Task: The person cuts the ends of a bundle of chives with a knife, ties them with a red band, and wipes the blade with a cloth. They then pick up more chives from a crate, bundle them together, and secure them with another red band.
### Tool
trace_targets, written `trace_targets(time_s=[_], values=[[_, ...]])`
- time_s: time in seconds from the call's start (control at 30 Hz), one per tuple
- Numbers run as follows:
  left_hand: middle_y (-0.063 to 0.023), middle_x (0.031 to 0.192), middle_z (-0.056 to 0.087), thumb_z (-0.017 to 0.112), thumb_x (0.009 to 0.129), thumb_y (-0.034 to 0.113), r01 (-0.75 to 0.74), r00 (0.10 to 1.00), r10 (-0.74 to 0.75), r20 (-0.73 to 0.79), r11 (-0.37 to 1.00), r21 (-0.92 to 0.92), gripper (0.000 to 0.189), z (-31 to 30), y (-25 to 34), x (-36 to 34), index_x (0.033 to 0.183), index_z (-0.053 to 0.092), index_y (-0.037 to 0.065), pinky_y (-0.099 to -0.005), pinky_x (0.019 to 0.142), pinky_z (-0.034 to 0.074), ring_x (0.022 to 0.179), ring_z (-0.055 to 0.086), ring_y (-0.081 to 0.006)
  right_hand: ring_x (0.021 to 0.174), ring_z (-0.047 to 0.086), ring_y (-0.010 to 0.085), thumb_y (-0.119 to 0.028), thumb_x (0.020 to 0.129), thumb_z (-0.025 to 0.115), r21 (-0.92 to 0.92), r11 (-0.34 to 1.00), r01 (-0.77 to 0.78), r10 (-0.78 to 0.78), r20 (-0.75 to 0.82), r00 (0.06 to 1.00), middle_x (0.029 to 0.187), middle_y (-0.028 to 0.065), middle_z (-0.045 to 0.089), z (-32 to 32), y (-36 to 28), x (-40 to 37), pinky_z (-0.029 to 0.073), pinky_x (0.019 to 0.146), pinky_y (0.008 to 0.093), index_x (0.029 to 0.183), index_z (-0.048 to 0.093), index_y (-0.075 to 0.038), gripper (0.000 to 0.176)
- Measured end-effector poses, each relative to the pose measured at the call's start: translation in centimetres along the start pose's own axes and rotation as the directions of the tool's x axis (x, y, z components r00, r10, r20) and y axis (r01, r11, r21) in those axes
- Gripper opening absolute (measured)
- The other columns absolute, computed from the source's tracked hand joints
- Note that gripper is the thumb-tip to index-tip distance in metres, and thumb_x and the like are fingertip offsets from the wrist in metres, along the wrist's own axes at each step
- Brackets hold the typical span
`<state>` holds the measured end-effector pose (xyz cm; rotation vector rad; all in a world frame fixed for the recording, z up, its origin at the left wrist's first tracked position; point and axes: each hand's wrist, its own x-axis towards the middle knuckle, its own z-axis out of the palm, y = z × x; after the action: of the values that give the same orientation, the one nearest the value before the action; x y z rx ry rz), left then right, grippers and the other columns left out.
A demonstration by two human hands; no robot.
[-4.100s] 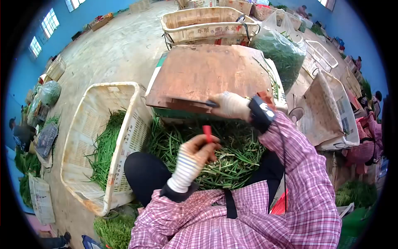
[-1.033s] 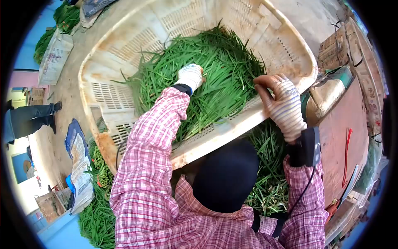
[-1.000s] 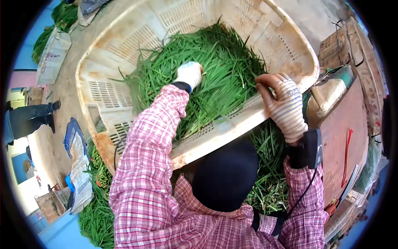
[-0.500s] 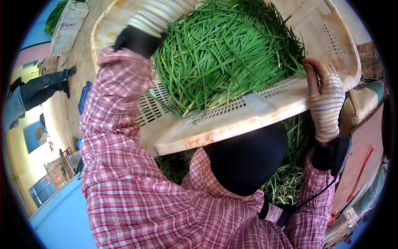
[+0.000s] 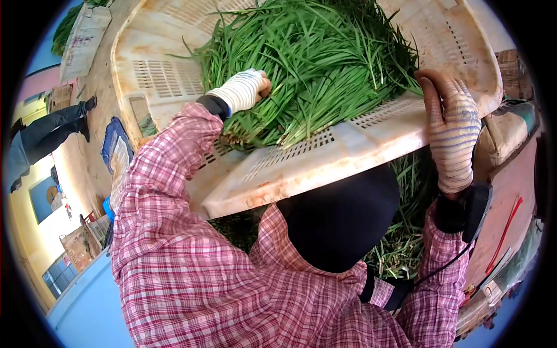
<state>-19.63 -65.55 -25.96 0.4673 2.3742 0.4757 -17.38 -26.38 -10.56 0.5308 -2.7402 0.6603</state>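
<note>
A pile of long, flat green leaves like garlic chives (image 5: 325,64) fills the middle of a stained white plastic crate (image 5: 301,182) with slotted walls. My left hand (image 5: 243,91), in a striped glove with bare fingertips, is closed on a bunch of the chives at the pile's left side. Pale cut ends show below that hand. Over the crate's near right rim lies my right hand (image 5: 452,130), in a similar glove, with its fingers bent inward and closed on the rim. The fingers' undersides are hidden.
More green leaves (image 5: 400,249) lie below the crate, beside a dark rounded shape (image 5: 345,220) at my chest. A person's legs (image 5: 55,124) are at the far left. Another white crate (image 5: 86,40) with greens stands at the upper left. A sack (image 5: 510,139) sits at right.
My left hand has come down from the crate's far left rim area onto the chives. The crate has shifted slightly left. My right hand stays at the rim.
</note>
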Motion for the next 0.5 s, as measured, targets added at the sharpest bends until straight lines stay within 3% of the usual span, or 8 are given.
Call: trace_targets(time_s=[0.07, 0.1, 0.17, 0.27, 0.33, 0.37, 0.47, 0.5], values=[[-0.0162, 0.107, 0.068, 0.063, 0.088, 0.001, 0.073, 0.997, -0.073, 0.009, 0.993, -0.096, 0.015, -1.7, -0.1, 0.0, 0.102, 0.069, 0.002, -0.0393, 0.090, 0.053, 0.100, 0.066, -0.0333, 0.091, 0.068, 0.0325, -0.015, 0.094, 0.065, 0.026, 0.999, -0.019, 0.019, 0.007, 1.000, 0.097, 0.0131, 0.072, 0.0, 0.0, 0.0, 0.052, 0.082, 0.0391, 0.102, 0.072, -0.006, 0.014], [-0.0171, 0.109, 0.069, 0.063, 0.089, 0.003, 0.048, 0.981, -0.065, -0.182, 0.995, -0.092, 0.018, -2.3, -0.7, -0.5, 0.106, 0.069, 0.004, -0.0405, 0.090, 0.053, 0.102, 0.066, -0.0349, 0.091, 0.068, 0.0325, -0.015, 0.094, 0.065, 0.021, 1.000, -0.017, 0.017, 0.004, 1.000, 0.097, 0.0131, 0.072, 0.0, 0.0, 0.0, 0.052, 0.082, 0.0392, 0.102, 0.072, -0.006, 0.014], [-0.0198, 0.114, 0.069, 0.063, 0.090, 0.005, 0.109, 0.871, -0.088, -0.483, 0.994, 0.015, 0.022, -3.4, -1.9, -1.6, 0.111, 0.069, 0.005, -0.0417, 0.093, 0.053, 0.105, 0.066, -0.0370, 0.091, 0.067, 0.0325, -0.015, 0.094, 0.066, 0.014, 1.000, -0.008, 0.008, -0.002, 1.000, 0.097, 0.0130, 0.072, 0.0, -0.1, 0.2, 0.052, 0.081, 0.0394, 0.102, 0.072, -0.006, 0.014], [-0.0250, 0.132, 0.062, 0.076, 0.085, 0.027, 0.312, 0.674, -0.379, -0.634, 0.924, -0.221, 0.060, -4.0, -1.5, -2.9, 0.136, 0.056, 0.000, -0.0403, 0.104, 0.049, 0.121, 0.060, -0.0400, 0.091, 0.067, 0.0326, -0.015, 0.094, 0.066, 0.000, 1.000, -0.006, 0.006, 0.007, 1.000, 0.096, 0.0130, 0.072, 0.0, -0.1, 0.2, 0.052, 0.081, 0.0399, 0.102, 0.072, -0.006, 0.014], [-0.0317, 0.145, 0.050, 0.081, 0.079, 0.045, 0.363, 0.653, -0.581, -0.486, 0.803, -0.473, 0.102, -2.9, 1.0, -3.5, 0.151, 0.033, -0.009, -0.0387, 0.111, 0.043, 0.133, 0.052, -0.0408, 0.091, 0.067, 0.0327, -0.016, 0.094, 0.065, -0.010, 1.000, -0.009, 0.009, 0.004, 1.000, 0.096, 0.0127, 0.072, 0.1, -0.1, 0.2, 0.052, 0.081, 0.0406, 0.101, 0.072, -0.007, 0.013], [-0.0362, 0.149, 0.043, 0.083, 0.074, 0.056, 0.495, 0.706, -0.670, -0.230, 0.699, -0.517, 0.126, -2.7, 2.4, -4.1, 0.154, 0.015, -0.015, -0.0377, 0.113, 0.040, 0.137, 0.048, -0.0393, 0.091, 0.067, 0.0327, -0.016, 0.094, 0.065, -0.012, 1.000, -0.015, 0.015, 0.005, 1.000, 0.096, 0.0126, 0.072, 0.0, -0.2, 0.2, 0.052, 0.081, 0.0407, 0.101, 0.072, -0.007, 0.013], [-0.0369, 0.154, 0.034, 0.090, 0.068, 0.053, 0.595, 0.755, -0.650, 0.087, 0.622, -0.509, 0.141, 0.5, 6.2, -5.7, 0.155, 0.001, -0.014, -0.0382, 0.117, 0.036, 0.143, 0.040, -0.0399, 0.090, 0.067, 0.0327, -0.017, 0.094, 0.066, -0.026, 1.000, -0.008, 0.008, -0.012, 1.000, 0.096, 0.0125, 0.072, 0.0, -0.1, 0.2, 0.052, 0.080, 0.0409, 0.100, 0.072, -0.007, 0.013], [-0.0392, 0.157, 0.024, 0.085, 0.068, 0.066, 0.624, 0.766, -0.603, 0.221, 0.617, -0.481, 0.145, 2.4, 6.1, -5.2, 0.155, 0.001, -0.014, -0.0441, 0.123, 0.024, 0.150, 0.024, -0.0432, 0.090, 0.067, 0.0327, -0.017, 0.094, 0.066, -0.034, 0.999, -0.004, 0.003, -0.022, 1.000, 0.096, 0.0124, 0.072, 0.1, -0.1, 0.1, 0.052, 0.080, 0.0410, 0.100, 0.072, -0.008, 0.013]])
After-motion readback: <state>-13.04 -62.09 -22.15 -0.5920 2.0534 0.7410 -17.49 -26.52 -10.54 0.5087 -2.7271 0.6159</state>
